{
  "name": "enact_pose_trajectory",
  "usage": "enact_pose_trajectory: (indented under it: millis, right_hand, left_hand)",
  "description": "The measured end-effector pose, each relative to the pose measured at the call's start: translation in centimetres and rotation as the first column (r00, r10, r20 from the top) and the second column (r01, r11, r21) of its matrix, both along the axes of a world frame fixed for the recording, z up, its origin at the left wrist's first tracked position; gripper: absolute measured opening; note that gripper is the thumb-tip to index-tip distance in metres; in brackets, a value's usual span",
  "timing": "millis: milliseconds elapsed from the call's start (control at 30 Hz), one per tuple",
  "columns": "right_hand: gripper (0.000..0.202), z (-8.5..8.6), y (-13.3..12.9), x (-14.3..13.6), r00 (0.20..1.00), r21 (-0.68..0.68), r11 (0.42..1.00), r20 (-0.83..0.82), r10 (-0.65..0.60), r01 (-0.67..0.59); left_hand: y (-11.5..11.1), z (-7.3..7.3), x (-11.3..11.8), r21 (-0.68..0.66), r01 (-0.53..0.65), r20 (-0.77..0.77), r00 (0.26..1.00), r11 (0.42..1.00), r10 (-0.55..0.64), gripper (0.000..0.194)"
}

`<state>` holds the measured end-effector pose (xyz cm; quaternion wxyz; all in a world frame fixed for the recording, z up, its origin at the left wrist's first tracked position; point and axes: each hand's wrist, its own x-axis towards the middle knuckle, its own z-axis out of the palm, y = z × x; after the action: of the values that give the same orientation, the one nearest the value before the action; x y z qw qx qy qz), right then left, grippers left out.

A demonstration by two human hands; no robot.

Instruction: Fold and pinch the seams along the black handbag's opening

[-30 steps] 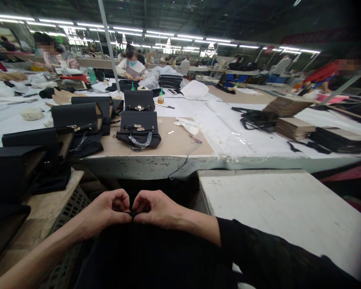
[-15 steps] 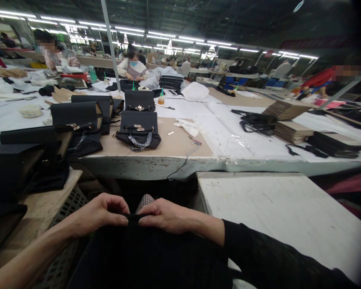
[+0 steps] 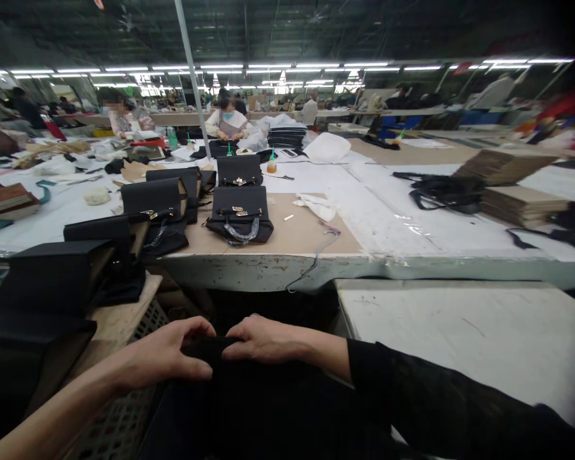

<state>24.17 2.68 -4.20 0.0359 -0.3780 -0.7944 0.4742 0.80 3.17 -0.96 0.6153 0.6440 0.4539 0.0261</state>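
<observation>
My left hand [image 3: 165, 354] and my right hand [image 3: 268, 338] lie close together low in the view, below the edge of the work table [image 3: 268, 268]. Both rest on a black fabric piece [image 3: 249, 402] spread across my lap. The fingers of each hand curl over its top edge, thumbs pressing the cloth. A black sleeve covers my right forearm. On the table beyond stands a black handbag [image 3: 239, 214] with a gold clasp, and a second black handbag [image 3: 239, 170] behind it.
Stacked black boxes and bags [image 3: 52, 281] sit at my left. A white side table [image 3: 474, 332] is at my right. Cardboard stacks [image 3: 522, 204] and black straps [image 3: 441, 191] lie far right. Other people sit working at the far benches.
My hands went from pinching a small fold with knuckles together to lying flatter along the fabric's top edge. The camera has turned left, shifting the scene to the right.
</observation>
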Motion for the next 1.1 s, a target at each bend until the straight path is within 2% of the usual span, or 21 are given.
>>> enact_pose_trajectory:
  millis: [100, 233, 333, 433, 500, 600, 733, 833, 967, 1100]
  right_hand:
    - [0.028, 0.8, -0.3, -0.3, 0.999, 0.039, 0.999, 0.037, -0.009, 0.008]
    - [0.025, 2.5, -0.7, 0.2, 0.995, 0.041, 0.998, 0.094, -0.044, 0.040]
    - [0.023, 3.6, -0.7, 0.9, 0.989, 0.075, 0.996, 0.140, -0.057, 0.047]
    - [0.024, 4.1, -0.6, 1.5, 0.979, 0.137, 0.990, 0.193, -0.066, 0.039]
    - [0.029, 3.9, -0.6, 1.8, 0.975, 0.180, 0.983, 0.212, -0.068, 0.030]
    - [0.032, 3.1, -0.5, 2.0, 0.985, 0.191, 0.982, 0.167, -0.049, 0.016]
    - [0.032, 1.8, -0.1, 2.0, 1.000, 0.166, 0.986, 0.013, 0.008, -0.010]
    - [0.026, 1.3, 0.2, 1.9, 1.000, 0.200, 0.980, -0.017, 0.011, -0.007]
    - [0.021, 1.1, 0.2, 1.5, 1.000, 0.233, 0.972, -0.009, -0.004, 0.006]
    - [0.022, 1.0, 0.1, 1.1, 0.999, 0.253, 0.967, 0.040, -0.030, 0.019]
  left_hand:
    - [-1.1, 1.2, -1.3, -0.139, -0.067, -0.033, 0.997, 0.988, 0.063, 0.036]
    - [-1.7, 0.8, -1.5, -0.184, -0.101, 0.013, 0.994, 0.978, 0.105, 0.034]
    - [-1.4, 0.3, -0.6, -0.146, -0.056, 0.039, 0.997, 0.988, 0.062, 0.032]
    - [-1.0, 0.3, 0.5, -0.041, 0.021, -0.014, 1.000, 0.999, -0.022, 0.036]
    - [-0.7, 0.1, 1.2, 0.051, 0.068, -0.067, 0.996, 0.996, -0.064, 0.043]
    - [-0.4, -0.8, 1.5, 0.139, 0.082, -0.104, 0.992, 0.987, -0.068, 0.043]
    - [-0.4, -2.1, 1.4, 0.081, 0.054, -0.071, 0.996, 0.995, -0.048, 0.041]
    - [-0.6, -1.7, 1.7, 0.172, 0.125, -0.131, 0.986, 0.977, -0.103, 0.040]
    - [-0.6, -0.8, 2.9, 0.385, 0.270, -0.290, 0.943, 0.883, -0.162, 0.037]
    - [-0.3, -0.7, 3.4, 0.393, 0.287, -0.330, 0.931, 0.873, -0.157, 0.030]
